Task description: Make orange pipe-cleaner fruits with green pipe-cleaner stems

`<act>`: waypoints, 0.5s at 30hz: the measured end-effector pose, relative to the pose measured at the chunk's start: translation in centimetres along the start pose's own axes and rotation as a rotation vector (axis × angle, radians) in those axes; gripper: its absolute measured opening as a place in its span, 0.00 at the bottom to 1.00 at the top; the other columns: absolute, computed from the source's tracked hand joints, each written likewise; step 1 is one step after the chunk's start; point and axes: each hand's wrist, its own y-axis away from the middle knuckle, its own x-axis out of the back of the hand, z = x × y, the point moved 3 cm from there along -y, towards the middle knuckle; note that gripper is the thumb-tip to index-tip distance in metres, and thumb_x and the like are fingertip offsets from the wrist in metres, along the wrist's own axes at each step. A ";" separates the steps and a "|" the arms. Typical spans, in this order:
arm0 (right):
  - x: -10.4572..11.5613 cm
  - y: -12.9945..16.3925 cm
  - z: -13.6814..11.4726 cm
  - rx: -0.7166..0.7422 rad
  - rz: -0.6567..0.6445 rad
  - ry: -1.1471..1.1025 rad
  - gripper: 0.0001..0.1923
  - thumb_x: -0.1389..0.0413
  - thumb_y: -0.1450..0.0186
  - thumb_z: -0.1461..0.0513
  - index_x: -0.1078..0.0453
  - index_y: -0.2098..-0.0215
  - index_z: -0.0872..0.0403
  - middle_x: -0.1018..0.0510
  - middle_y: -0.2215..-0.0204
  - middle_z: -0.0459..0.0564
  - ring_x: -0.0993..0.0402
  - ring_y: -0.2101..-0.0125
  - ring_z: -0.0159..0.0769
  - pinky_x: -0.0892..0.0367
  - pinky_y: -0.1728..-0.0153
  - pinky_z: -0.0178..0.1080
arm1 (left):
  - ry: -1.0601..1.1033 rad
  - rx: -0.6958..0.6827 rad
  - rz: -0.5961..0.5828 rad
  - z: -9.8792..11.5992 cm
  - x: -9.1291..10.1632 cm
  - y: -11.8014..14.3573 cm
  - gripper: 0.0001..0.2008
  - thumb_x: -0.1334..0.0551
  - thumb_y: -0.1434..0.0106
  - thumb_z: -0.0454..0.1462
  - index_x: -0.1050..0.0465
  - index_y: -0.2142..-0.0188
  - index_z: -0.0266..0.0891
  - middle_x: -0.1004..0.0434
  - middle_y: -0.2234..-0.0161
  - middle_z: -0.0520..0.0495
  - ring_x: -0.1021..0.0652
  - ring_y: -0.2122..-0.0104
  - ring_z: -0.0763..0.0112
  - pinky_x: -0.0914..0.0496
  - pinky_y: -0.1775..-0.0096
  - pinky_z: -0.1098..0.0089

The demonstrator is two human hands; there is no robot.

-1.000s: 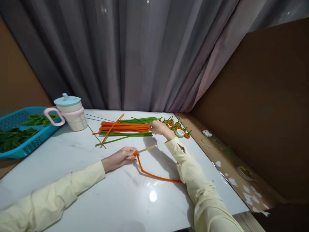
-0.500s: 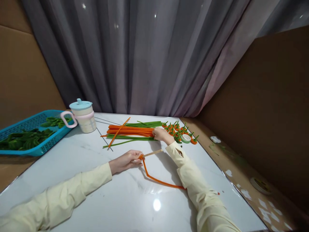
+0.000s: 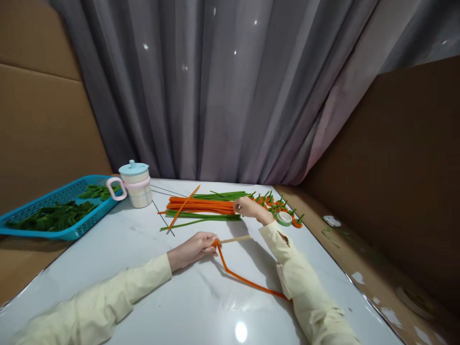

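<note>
My left hand (image 3: 199,247) is closed on a thin wooden stick (image 3: 235,239) and the orange pipe cleaner (image 3: 247,283) coiled round its end. The pipe cleaner's loose tail bends down and runs right until my right sleeve hides it. Farther back, my right hand (image 3: 251,209) pinches at the right end of a bundle of orange pipe cleaners (image 3: 201,205); its fingertips partly cover what they grip. Green pipe cleaners (image 3: 223,196) lie behind and in front of that bundle. One orange pipe cleaner (image 3: 184,207) rests slantwise across the left end.
Several small orange pieces with green stems (image 3: 283,206) stand at the right, beside rolls of tape (image 3: 284,218). A lidded mug (image 3: 139,189) and a blue basket (image 3: 68,234) of green pieces are at the left. Cardboard walls (image 3: 39,115) and a grey curtain (image 3: 230,110) enclose the table.
The view has tilted up slightly, so everything sits lower and farther right in the picture. My right hand has drawn back slightly at the bundle's end; my left keeps its hold.
</note>
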 end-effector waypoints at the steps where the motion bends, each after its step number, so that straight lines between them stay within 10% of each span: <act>1: 1.1 0.7 -0.2 0.022 0.011 -0.071 0.14 0.53 0.31 0.59 0.30 0.59 0.60 0.23 0.64 0.51 0.26 0.65 0.33 0.29 0.64 0.37 | -0.035 -0.038 0.035 0.8 0.0 0.2 0.13 0.37 0.46 0.42 0.36 0.79 0.36 0.42 0.81 0.56 0.38 0.77 0.76 0.39 0.66 0.72; 4: 3.8 3.3 -1.4 0.090 0.045 -0.266 0.24 0.68 0.27 0.58 0.32 0.56 0.60 0.22 0.62 0.53 0.24 0.65 0.30 0.30 0.67 0.31 | -0.091 -0.155 0.126 3.7 -0.1 1.0 0.14 0.38 0.43 0.46 0.32 0.74 0.36 0.38 0.77 0.54 0.37 0.74 0.74 0.40 0.66 0.73; 9: 3.8 6.6 -5.4 0.299 -0.203 -0.916 0.18 0.48 0.36 0.54 0.32 0.54 0.58 0.24 0.57 0.55 0.27 0.57 0.35 0.31 0.58 0.36 | -0.255 -0.391 0.331 6.9 -0.5 2.3 0.17 0.43 0.40 0.49 0.35 0.73 0.38 0.36 0.75 0.52 0.34 0.72 0.70 0.40 0.68 0.71; 12: 2.3 6.8 -7.3 0.297 -0.351 -1.145 0.21 0.43 0.41 0.51 0.31 0.57 0.58 0.23 0.65 0.51 0.26 0.66 0.33 0.31 0.62 0.37 | -0.345 -0.466 0.457 7.4 -0.4 2.6 0.15 0.46 0.38 0.48 0.35 0.72 0.39 0.38 0.77 0.53 0.36 0.75 0.71 0.41 0.71 0.71; 15: 1.4 6.0 -8.4 0.243 -0.187 -1.131 0.15 0.44 0.40 0.53 0.32 0.69 0.58 0.29 0.78 0.44 0.37 0.82 0.25 0.37 0.77 0.31 | -0.495 -0.553 0.577 7.5 0.4 2.6 0.13 0.49 0.35 0.44 0.35 0.72 0.40 0.39 0.79 0.54 0.37 0.77 0.71 0.41 0.72 0.71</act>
